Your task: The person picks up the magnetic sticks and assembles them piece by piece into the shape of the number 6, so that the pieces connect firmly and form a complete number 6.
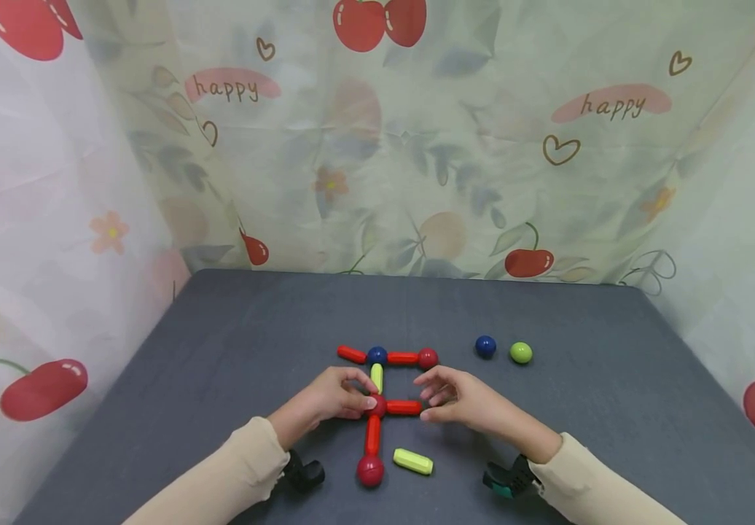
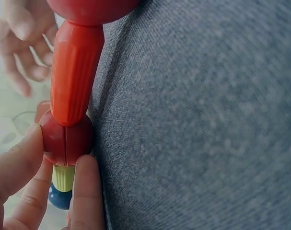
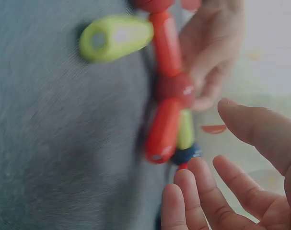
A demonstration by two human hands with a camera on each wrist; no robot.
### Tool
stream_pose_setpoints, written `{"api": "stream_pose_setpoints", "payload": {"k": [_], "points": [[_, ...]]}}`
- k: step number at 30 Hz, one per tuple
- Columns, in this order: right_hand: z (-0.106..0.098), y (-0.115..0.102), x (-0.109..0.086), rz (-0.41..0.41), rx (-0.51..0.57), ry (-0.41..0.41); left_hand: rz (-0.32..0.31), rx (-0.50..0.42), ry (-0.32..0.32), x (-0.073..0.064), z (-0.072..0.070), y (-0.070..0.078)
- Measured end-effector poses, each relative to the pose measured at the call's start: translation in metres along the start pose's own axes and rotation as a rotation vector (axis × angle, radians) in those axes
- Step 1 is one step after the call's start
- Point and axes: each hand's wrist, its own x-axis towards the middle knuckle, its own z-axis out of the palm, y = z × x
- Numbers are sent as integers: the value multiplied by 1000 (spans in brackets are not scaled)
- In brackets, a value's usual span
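My left hand [image 1: 334, 394] pinches the middle red ball [image 2: 78, 139] of a joined ball-and-rod figure between thumb and fingers. From that ball a yellow-green rod [image 1: 377, 377] runs up to a blue ball [image 1: 377, 356], which carries one red rod on either side. A red rod [image 1: 373, 436] leads down to a red ball [image 1: 370, 471], and another red rod [image 1: 404, 407] points right. By that rod's free end, my right hand [image 1: 459, 397] is held with fingers spread and slightly bent, nothing between them. A further red ball [image 1: 428, 358] caps the upper right rod.
A loose yellow-green rod [image 1: 413, 461] lies right of the lower red ball. Farther back on the right are a blue ball [image 1: 485, 346] and a green ball [image 1: 520, 353]. Printed cloth [image 1: 384, 146] hangs behind the grey table [image 1: 253, 321].
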Motion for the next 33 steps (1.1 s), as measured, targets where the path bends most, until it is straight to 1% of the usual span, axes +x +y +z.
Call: {"api": "stream_pose_setpoints", "payload": {"k": [4, 7, 10, 14, 20, 25, 29, 33], "points": [[1, -9, -12, -25, -14, -1, 1, -2, 2, 1, 0, -1], [8, -13, -19, -4, -13, -30, 0, 0, 4, 1, 0, -1], [18, -12, -24, 27, -10, -65, 2, -3, 3, 0, 1, -1], [30, -6, -29, 32, -39, -96, 6, -6, -1, 0, 1, -1], [44, 2, -29, 11, -107, -115, -3, 1, 6, 0, 0, 1], [52, 5, -27, -1, -166, -94, -4, 11, 5, 1, 1, 2], [54, 5, -24, -6, -201, -77, -8, 10, 2, 1, 0, 2], [52, 4, -24, -2, -196, -93, -10, 8, 2, -1, 0, 3]]}}
